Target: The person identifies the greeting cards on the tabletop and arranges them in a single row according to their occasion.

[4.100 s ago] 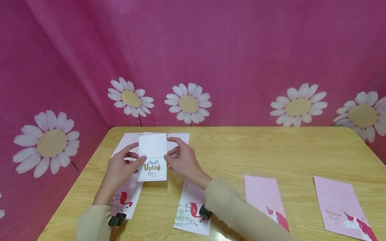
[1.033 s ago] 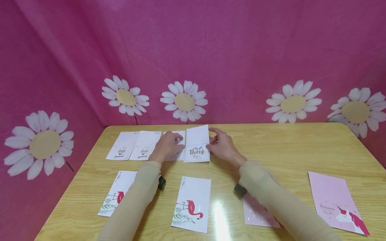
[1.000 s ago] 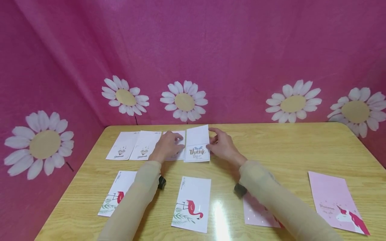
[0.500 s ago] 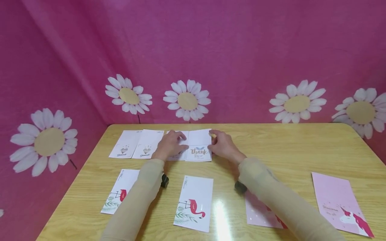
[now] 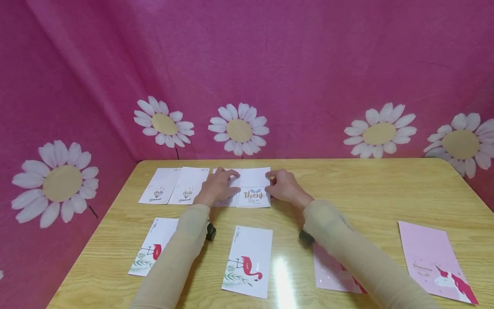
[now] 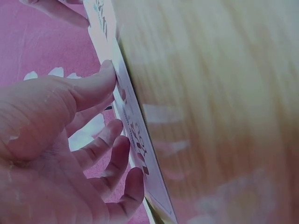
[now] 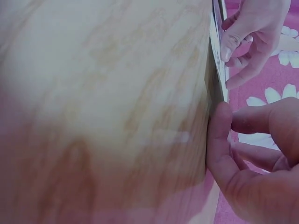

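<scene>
A white "Thank You" card (image 5: 254,195) lies flat at the end of the back row, between my two hands. My left hand (image 5: 217,187) lies over the neighbouring white card (image 5: 227,201), partly hiding it. Its thumb and index fingertips touch the "Thank You" card's left edge. In the left wrist view, the thumb (image 6: 93,86) meets the card edge and the other fingers are loosely bent. My right hand (image 5: 286,187) touches the right edge with thumb and index finger. From the right wrist camera, the right thumb (image 7: 220,140) rests at the table beside the card edge.
Two white diamond cards (image 5: 160,184) continue the back row leftward. Nearer lie two flamingo cards (image 5: 248,257) and two pink unicorn cards (image 5: 436,262); my sleeves partly cover one of each. A pink floral curtain (image 5: 301,77) hangs behind the wooden table (image 5: 347,189).
Both hands carried the "Thank You" card rightward from above the left cards and lowered it at the row's right end. Its raised edge has since come down flat.
</scene>
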Available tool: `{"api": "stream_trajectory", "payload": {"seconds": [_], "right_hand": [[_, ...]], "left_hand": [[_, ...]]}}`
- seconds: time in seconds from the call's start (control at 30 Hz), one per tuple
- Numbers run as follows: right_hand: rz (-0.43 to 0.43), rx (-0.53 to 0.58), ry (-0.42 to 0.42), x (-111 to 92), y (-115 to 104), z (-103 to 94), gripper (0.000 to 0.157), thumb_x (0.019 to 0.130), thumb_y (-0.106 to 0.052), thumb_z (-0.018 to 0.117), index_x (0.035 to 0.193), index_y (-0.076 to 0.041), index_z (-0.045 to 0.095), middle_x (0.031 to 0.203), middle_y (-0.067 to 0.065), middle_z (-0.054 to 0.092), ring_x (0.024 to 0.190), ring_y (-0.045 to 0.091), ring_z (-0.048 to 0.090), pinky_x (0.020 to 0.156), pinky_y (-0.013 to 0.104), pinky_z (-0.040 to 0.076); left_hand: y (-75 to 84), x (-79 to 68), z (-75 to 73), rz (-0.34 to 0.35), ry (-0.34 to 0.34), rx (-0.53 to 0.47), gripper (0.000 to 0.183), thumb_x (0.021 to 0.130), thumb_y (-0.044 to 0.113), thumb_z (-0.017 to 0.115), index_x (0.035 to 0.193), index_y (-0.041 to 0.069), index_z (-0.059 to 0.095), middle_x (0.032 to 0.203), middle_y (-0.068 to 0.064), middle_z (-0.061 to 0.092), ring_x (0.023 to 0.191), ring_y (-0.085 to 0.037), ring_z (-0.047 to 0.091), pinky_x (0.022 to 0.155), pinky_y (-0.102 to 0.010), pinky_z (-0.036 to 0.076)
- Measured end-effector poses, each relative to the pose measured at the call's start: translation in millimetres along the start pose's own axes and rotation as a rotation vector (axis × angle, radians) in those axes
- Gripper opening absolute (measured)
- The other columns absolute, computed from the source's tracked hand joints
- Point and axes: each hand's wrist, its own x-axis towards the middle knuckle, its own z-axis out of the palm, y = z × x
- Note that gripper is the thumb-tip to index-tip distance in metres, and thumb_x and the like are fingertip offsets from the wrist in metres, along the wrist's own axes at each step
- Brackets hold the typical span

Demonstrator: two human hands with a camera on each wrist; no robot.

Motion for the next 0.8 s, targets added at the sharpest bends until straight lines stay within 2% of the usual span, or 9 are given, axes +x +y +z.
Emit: {"api": "stream_trajectory", "payload": {"seconds": [0.3,0.8], "right_hand": [[0.007,-0.033,-0.015,0.1,-0.5,-0.8,0.056,0.094,-0.006,0.066,0.147,0.001,0.052,0.114,0.020,0.062,0.096,0.025,0.060,0.062,0.020,0.051],[0.016,-0.107,0.011,3.2,-4.0,2.3,0.052,0.093,-0.007,0.067,0.143,0.002,0.056,0.105,0.018,0.064,0.095,0.025,0.058,0.072,0.024,0.047]], "left_hand": [[2.5,-1.4,-0.4,-0.024,-0.053,-0.003,0.054,0.098,0.034,0.066,0.150,0.030,0.052,0.141,-0.010,0.047,0.121,-0.035,0.044,0.106,-0.059,0.042],[3.6,-1.3,-0.5,-0.014,-0.070,0.049,0.055,0.101,0.033,0.062,0.154,0.032,0.047,0.137,-0.013,0.045,0.118,-0.034,0.044,0.103,-0.059,0.044]]}}
